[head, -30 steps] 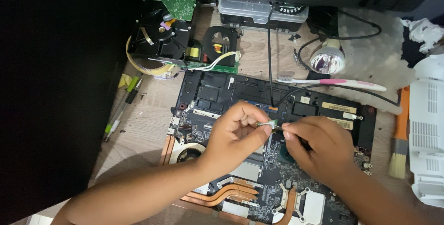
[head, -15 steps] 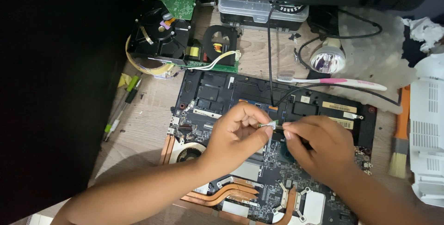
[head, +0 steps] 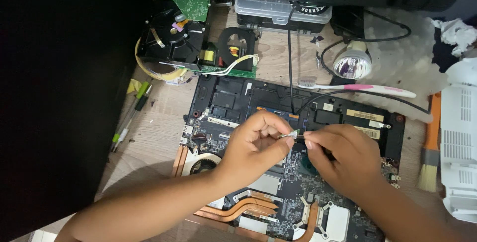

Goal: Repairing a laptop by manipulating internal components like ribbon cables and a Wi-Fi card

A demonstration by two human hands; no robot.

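An opened laptop base (head: 233, 98) lies on the wooden desk, its motherboard, copper heat pipes (head: 243, 209) and a fan (head: 201, 165) exposed. Both hands hover over the middle of the board. My left hand (head: 256, 147) pinches a small silvery part (head: 289, 134) between thumb and forefinger. My right hand (head: 340, 155) meets it from the right, fingertips closed on the same small part or a thin cable end; which one is unclear. A black cable (head: 290, 73) runs down from the top toward the hands.
Behind the laptop sit a dismantled black assembly with green circuit boards (head: 184, 38), a clear plastic box (head: 278, 11) and a projector lamp (head: 352, 64). A pink-and-white toothbrush (head: 367, 89) lies on the laptop's rear edge. A brush (head: 431, 152) and white casing (head: 459, 147) lie right, screwdrivers (head: 131, 115) left.
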